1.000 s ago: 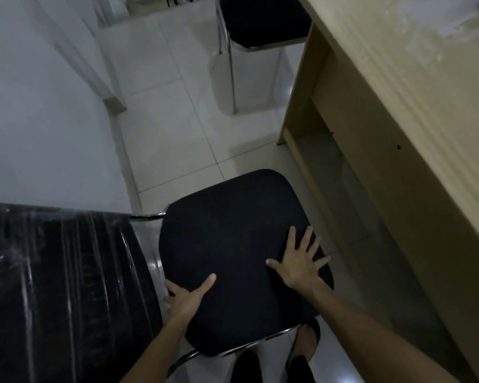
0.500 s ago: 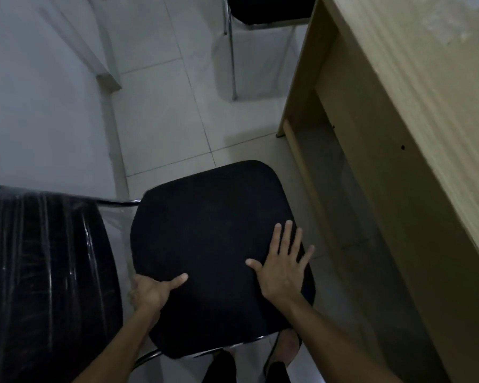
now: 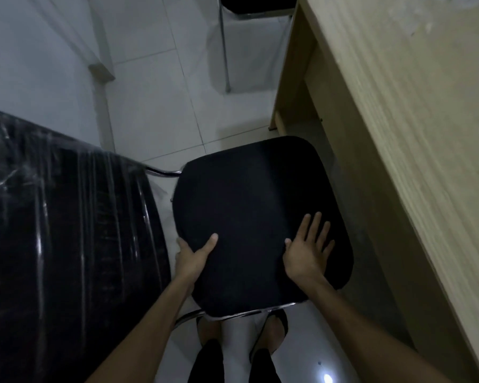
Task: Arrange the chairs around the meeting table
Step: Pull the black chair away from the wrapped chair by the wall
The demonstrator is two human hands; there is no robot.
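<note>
A chair with a black fabric seat and chrome frame stands right below me, beside the wooden meeting table. Its backrest, wrapped in shiny plastic, fills the left of the view. My left hand grips the seat's left edge, thumb on top and fingers curled under. My right hand lies flat on the seat's near right part, fingers straight and spread. A second black chair stands farther along the table's side, at the top.
White floor tiles run between the chair and a pale wall on the left. The table's side panel and lower shelf sit close to the seat's right edge. My feet stand just behind the chair.
The seat has shifted right, nearer the table's lower panel. My left hand went from resting open at the seat's edge to gripping it. My right hand stays flat.
</note>
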